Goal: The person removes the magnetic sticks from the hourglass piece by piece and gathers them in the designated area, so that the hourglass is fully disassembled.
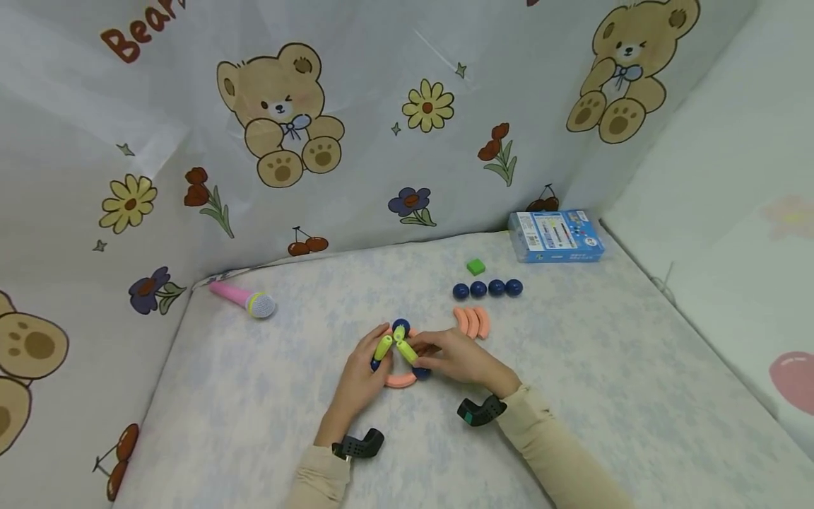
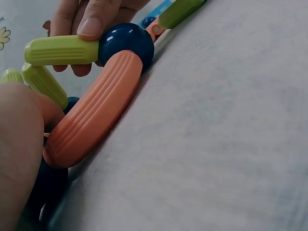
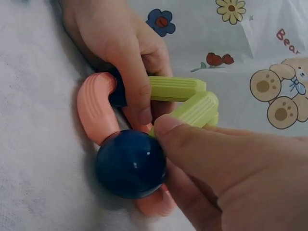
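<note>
An orange ring point(image 1: 400, 381) of curved rods joined by dark blue balls lies on the table. Yellow-green rods stand up from the balls and lean inward, their tops close together. My left hand point(image 1: 361, 376) holds the left rod point(image 1: 383, 348) low down, round the blue ball at its foot. With thumb and fingers my right hand point(image 1: 459, 357) pinches the right rod point(image 3: 190, 111) just above a blue ball point(image 3: 131, 164). The third rod point(image 1: 398, 330) rises from the far ball point(image 1: 400, 324). The fingers partly hide the ring in the head view.
To the right lie three curved orange rods point(image 1: 471, 322), a row of several blue balls point(image 1: 487, 288) and a small green block point(image 1: 475, 266). A blue box point(image 1: 556, 237) sits at the back right, against the wall sheet. A pink toy microphone point(image 1: 242, 299) lies at the back left.
</note>
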Demonstrator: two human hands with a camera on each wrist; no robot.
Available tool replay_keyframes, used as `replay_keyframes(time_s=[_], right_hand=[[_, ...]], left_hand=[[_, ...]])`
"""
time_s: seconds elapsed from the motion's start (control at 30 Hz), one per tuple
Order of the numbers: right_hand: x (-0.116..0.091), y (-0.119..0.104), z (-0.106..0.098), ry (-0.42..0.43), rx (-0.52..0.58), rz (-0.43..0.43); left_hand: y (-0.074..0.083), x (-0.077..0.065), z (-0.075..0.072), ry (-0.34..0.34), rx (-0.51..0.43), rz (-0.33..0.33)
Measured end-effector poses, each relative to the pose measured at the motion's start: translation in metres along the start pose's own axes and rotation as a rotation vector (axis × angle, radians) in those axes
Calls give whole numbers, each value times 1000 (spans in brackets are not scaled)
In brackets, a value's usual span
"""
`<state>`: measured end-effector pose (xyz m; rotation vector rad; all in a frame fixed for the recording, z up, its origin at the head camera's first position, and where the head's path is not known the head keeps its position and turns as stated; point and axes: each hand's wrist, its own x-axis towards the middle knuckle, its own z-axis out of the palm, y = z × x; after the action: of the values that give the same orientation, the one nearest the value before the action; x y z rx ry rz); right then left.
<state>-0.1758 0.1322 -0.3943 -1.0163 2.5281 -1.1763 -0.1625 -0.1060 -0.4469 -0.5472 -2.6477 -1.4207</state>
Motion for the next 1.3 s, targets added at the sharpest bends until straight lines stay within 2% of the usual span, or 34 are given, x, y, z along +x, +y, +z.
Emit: replay_keyframes(time_s=[0.37, 0.5, 0.73, 1.0, 1.1, 1.3], right_hand=[[-4, 0, 6, 56, -25, -29], [-3, -2, 3, 58, 2, -22], [-5, -6, -3, 31, 63, 2], [-13, -7, -8, 69, 100, 8], [-19, -6, -13, 110, 91, 34], [-42, 4, -27, 254, 12, 99]], left_hand=[[-1, -3, 2, -4, 15, -9], [0, -3, 1, 13, 21, 3], [2, -6, -1, 6, 6, -16], [2, -4, 0, -4, 15, -22], [2, -3, 0, 0, 14, -27], [2, -4, 0, 9, -1, -13]])
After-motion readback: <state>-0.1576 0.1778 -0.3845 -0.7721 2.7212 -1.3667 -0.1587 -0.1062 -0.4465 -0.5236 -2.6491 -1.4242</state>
